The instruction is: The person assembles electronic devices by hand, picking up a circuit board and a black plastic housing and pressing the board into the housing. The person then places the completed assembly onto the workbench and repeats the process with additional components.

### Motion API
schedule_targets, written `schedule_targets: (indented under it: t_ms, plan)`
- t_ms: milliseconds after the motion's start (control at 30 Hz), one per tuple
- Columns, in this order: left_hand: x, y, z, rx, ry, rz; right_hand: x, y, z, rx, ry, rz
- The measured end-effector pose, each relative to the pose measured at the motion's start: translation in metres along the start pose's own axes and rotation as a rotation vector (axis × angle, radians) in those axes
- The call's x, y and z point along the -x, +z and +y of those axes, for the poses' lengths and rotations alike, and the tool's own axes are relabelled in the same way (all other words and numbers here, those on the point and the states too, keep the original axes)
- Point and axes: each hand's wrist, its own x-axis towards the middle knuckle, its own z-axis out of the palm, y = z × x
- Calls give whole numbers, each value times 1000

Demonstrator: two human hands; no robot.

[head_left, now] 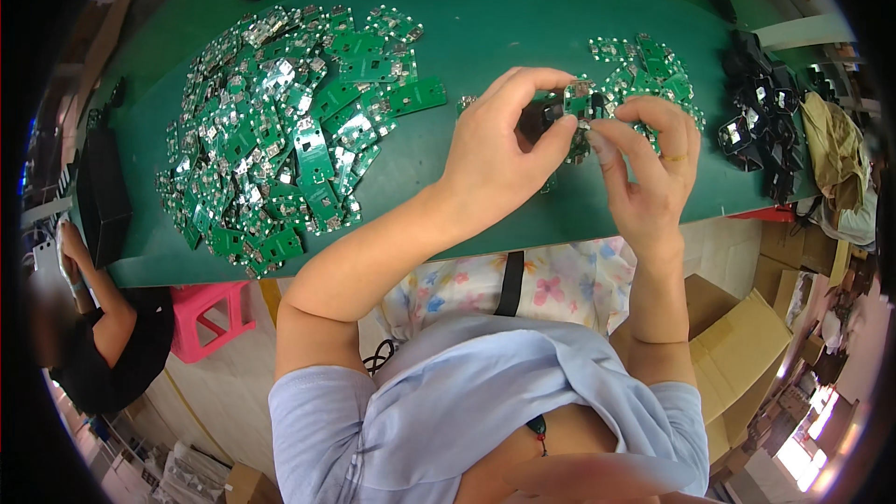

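Observation:
Between my two hands, above the green table, is a small green circuit board (579, 101) with a dark part against it. My left hand (509, 135) grips it from the left, thumb and fingers curled round it. On its right side the thumb and forefinger of my right hand (649, 154) pinch at its edge. Just behind my hands lies a smaller pile of circuit boards (658, 61). To the left spreads a large heap of green circuit boards (271, 131), some overlapping and tilted.
Black plastic housings (761, 112) are heaped at the table's right end, beside a tan cloth bag (833, 149). A black box (103, 196) stands at the left end. Below are a pink stool (210, 317) and a cardboard box (742, 355). Another person (103, 336) sits at the left.

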Motion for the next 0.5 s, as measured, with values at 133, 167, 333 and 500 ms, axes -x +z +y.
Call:
schedule_targets:
  t_ms: [133, 167, 333, 500]
  plan:
    - [1, 1, -1, -26, 38, 26, -1, 0, -1, 31, -25, -6]
    - [1, 0, -1, -51, 48, 29, -1, 0, -3, 77, -57, -12]
    - [0, 2, -4, -94, 120, 60, -9, -7, -4, 203, -202, -49]
    - [-1, -1, -3, -121, 82, 34, -11, -1, -1, 267, -327, -66]
